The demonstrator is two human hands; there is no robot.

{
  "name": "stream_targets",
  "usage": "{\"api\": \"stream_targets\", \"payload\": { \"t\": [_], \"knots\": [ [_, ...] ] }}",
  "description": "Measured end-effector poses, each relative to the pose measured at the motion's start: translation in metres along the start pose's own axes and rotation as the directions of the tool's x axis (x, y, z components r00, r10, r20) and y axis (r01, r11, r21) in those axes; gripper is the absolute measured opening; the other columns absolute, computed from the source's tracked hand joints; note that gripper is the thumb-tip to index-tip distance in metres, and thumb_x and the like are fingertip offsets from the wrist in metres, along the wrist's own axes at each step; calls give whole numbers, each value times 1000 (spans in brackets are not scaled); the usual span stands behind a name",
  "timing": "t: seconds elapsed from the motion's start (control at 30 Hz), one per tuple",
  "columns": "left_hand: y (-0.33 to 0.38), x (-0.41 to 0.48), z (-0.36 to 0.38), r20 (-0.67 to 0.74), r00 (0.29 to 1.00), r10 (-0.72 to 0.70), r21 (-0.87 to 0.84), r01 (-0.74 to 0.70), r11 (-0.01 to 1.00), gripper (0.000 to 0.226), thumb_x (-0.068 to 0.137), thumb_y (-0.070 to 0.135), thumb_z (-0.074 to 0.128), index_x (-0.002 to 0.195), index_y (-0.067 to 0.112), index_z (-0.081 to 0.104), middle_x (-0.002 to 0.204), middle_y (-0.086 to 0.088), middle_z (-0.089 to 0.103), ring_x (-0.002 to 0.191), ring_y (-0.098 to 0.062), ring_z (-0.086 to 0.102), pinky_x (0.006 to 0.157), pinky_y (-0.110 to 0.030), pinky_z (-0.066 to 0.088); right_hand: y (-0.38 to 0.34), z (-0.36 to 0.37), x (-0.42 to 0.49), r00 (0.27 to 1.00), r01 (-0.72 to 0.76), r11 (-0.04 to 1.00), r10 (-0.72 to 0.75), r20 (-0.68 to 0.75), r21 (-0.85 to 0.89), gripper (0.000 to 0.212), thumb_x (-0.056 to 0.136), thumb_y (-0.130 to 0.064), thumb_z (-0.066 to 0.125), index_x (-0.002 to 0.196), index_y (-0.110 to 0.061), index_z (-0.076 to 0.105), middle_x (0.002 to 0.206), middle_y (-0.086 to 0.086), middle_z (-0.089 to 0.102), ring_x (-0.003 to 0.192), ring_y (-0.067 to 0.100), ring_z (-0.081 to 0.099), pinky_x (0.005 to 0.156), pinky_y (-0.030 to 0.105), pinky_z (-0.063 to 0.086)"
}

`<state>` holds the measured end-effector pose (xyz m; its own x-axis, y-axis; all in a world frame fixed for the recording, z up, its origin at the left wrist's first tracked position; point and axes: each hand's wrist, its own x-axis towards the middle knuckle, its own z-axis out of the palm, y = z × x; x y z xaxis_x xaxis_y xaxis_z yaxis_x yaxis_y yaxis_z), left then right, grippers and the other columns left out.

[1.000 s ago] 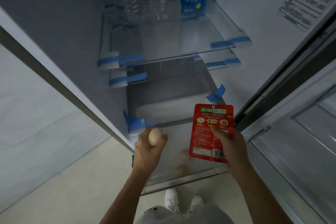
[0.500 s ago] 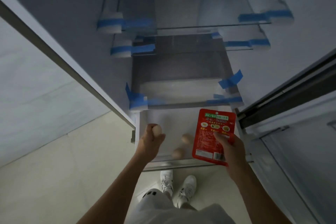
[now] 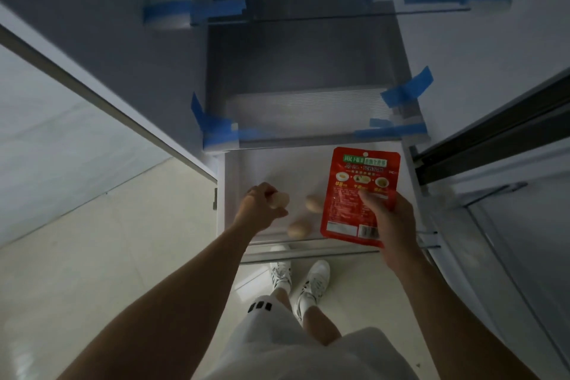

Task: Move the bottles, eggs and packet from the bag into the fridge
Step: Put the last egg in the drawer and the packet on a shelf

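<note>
Altogether three eggs [image 3: 314,203], one packet [image 3: 345,210].

I see the egg [image 3: 281,200] in the left hand [image 3: 260,208] only as a blur, half covered. The packet [image 3: 354,194]'s print is too small to read; the far shelf [image 3: 339,12] is cut off.

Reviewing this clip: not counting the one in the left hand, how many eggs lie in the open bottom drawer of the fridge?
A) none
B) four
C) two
C: the far egg and the near egg lie loose on the floor of the drawer, while the left hand holds a third egg just above it.
</note>
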<state>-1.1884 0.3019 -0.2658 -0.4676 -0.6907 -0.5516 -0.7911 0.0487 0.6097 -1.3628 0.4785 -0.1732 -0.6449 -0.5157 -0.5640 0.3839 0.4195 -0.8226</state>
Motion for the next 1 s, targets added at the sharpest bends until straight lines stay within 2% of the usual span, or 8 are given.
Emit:
{"api": "stream_targets", "payload": {
  "t": [0.1, 0.2, 0.27, 0.37, 0.53, 0.73, 1.0],
  "knots": [
    [-2, 9, 5, -26, 1000, -6, 7, 6, 1000, 53, 69, 25, 90, 113, 14, 64, 113, -7, 58, 99, -24, 57, 82, -31, 45, -3, -1, 3, 1000, 14, 1000, -14, -1, -6, 31, 77, -40, 73, 105, -29, 66, 99, -4, 77, 89, 18, 75, 87, 51, 58],
    [0, 15, 9, -71, 997, -6, -59, 2, 998, 53, 69, 23, 90, 114, 15, 62, 111, -3, 60, 98, -22, 58, 80, -30, 48, -2, -2, 8, 1000, 9, 1000, -9, -6, 1, 42, 71, -45, 74, 108, -28, 66, 103, -2, 76, 93, 21, 75, 89, 53, 57],
    [0, 17, 12, -80, 997, -20, -118, 10, 993, 51, 69, 19, 89, 111, 17, 59, 108, 0, 60, 96, -20, 58, 75, -27, 46, -2, -4, 12, 1000, 6, 1000, -6, -1, 12, 44, 71, -43, 74, 110, -26, 66, 103, -1, 76, 94, 22, 75, 89, 52, 57],
    [0, 21, 14, -71, 997, -9, -132, 0, 991, 50, 67, 17, 91, 107, 17, 61, 102, 2, 61, 92, -18, 58, 77, -28, 47, -2, -6, 15, 1000, 4, 1000, -5, 11, 28, 41, 72, -39, 74, 111, -27, 65, 103, -2, 77, 92, 21, 75, 85, 47, 58],
    [-8, 26, 14, -27, 999, 34, -14, -34, 999, 50, 64, 22, 93, 105, 20, 64, 102, 3, 64, 95, -20, 61, 84, -35, 54, 2, -8, 16, 1000, 2, 999, -2, 2, 48, 40, 75, -36, 73, 113, -25, 64, 102, -1, 77, 91, 23, 75, 81, 43, 59],
    [-15, 28, 17, -25, 999, 39, 159, -34, 987, 54, 64, 34, 92, 108, 23, 63, 107, 4, 66, 102, -19, 60, 91, -37, 48, 5, -9, 19, 1000, -8, 999, 8, -9, 38, 46, 74, -38, 74, 117, -23, 64, 104, 1, 76, 91, 24, 75, 85, 49, 58],
    [-16, 31, 20, -9, 1000, 23, 211, -20, 977, 59, 64, 41, 90, 111, 24, 59, 113, 3, 58, 107, -21, 57, 92, -42, 47, 6, -9, 20, 999, -29, 999, 30, -31, 36, 49, 73, -41, 74, 118, -22, 64, 104, 1, 76, 92, 24, 75, 86, 51, 58]
  ]
}}
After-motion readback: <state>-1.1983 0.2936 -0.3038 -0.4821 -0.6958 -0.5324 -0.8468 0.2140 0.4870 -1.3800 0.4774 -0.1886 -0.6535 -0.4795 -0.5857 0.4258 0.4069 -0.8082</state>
